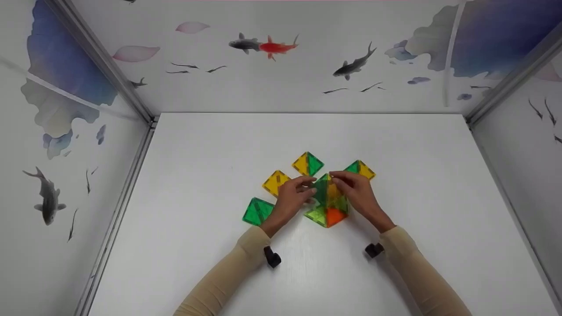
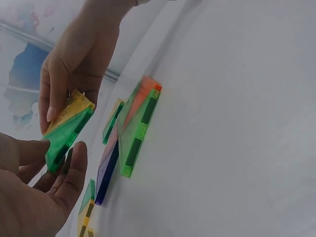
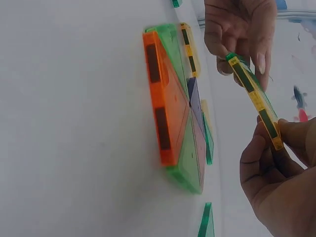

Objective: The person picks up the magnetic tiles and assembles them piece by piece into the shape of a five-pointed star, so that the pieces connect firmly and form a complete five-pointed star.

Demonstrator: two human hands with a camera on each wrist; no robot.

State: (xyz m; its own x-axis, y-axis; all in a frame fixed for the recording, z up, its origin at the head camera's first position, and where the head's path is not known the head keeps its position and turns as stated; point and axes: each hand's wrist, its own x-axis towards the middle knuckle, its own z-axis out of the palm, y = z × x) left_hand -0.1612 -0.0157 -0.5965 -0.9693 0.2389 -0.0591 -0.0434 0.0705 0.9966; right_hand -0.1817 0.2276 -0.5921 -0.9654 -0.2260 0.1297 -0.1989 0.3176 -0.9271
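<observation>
Above the table, my two hands hold a joined pair of translucent triangular magnetic tiles, one green [image 2: 66, 133] and one yellow [image 2: 71, 108]. The green side is pinched by my left hand [image 1: 292, 195] between thumb and fingers. My right hand [image 1: 358, 188] pinches the yellow side. Beneath the held pair lies a flat group of joined triangles. Its lime green tile [image 1: 316, 215] and orange tile [image 1: 336, 216] show at the near edge, and a purple tile [image 3: 193, 94] shows farther in. In the head view, the held pair partly covers this group.
Around the group lie other tile pairs: a yellow and green one [image 1: 308, 163] behind, a yellow one [image 1: 273, 183] and a green one [image 1: 254, 211] to the left, a green and yellow one [image 1: 366, 169] at right. Printed walls enclose the white table [image 1: 197, 153].
</observation>
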